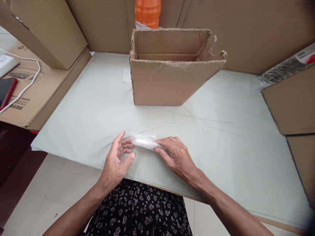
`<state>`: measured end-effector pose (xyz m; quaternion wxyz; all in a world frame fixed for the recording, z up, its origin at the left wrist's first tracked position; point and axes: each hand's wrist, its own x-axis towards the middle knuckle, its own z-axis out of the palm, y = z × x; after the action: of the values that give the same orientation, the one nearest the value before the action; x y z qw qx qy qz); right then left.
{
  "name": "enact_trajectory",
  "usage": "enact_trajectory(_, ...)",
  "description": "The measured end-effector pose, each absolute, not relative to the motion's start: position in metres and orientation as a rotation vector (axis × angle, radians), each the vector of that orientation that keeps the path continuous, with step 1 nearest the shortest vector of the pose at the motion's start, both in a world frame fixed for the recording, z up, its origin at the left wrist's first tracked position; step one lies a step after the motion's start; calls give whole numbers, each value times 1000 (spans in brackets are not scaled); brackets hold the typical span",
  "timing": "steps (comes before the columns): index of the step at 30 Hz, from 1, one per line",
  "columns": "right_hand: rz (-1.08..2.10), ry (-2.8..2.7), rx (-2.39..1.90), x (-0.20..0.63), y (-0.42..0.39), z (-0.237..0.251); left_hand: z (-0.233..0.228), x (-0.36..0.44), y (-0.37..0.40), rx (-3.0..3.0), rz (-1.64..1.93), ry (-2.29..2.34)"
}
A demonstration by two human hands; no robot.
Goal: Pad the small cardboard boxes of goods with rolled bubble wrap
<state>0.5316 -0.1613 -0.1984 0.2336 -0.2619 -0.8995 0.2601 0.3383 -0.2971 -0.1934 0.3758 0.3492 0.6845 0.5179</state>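
A small clear plastic packet [144, 141] hangs just above the pale green table cover [221, 137], near the front edge. My right hand [176, 157] pinches its right end between thumb and fingers. My left hand [118, 159] is at the packet's left end, fingers spread and curled; whether they touch it is unclear. An open cardboard box [169, 82] with a torn right flap stands upright at the middle back of the table.
An orange bottle [148, 13] stands behind the box. Cardboard sheets line the back and both sides. A red phone [7, 91] and a white cable [27, 82] lie on the carton at left. A plastic-wrapped roll [285, 70] rests at right.
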Motion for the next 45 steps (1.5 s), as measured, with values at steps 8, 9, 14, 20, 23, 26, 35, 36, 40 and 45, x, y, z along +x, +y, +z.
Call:
enact_trajectory(8, 976, -2455, -754, 538, -171, -186, -176, 354, -278, 810, 1262, 1498)
enact_trajectory(9, 1064, -2416, -789, 540, -170, -186, -174, 354, -277, 801, 1265, 1474)
enact_trajectory(14, 1720, -2206, -878, 542, -164, -180, -170, 352, -270, 806, 1256, 1385)
enact_trajectory(20, 1743, -2293, -828, 545, -149, -177, -168, 350, -254, 1040, 1034, 1390)
enact_trajectory(23, 1514, -2495, -758, 550, -140, -171, -165, 341, -239, 1210, 941, 1271)
enact_trajectory(26, 1227, -2550, -721, 556, -125, -146, -167, 325, -220, 1247, 1135, 1079)
enact_trajectory(35, -220, -2293, -932, 527, -27, -11, -202, 323, -190, 1098, 1216, 1351)
enact_trajectory(36, -320, -2377, -976, 513, -11, -6, -204, 326, -190, 1170, 1190, 1361)
enact_trajectory(40, -478, -3003, -1047, 457, 45, -6, -210, 332, -188, 1394, 1173, 1356)
enact_trajectory(45, -506, -3195, -984, 420, 84, -32, -216, 333, -184, 1584, 1174, 1370)
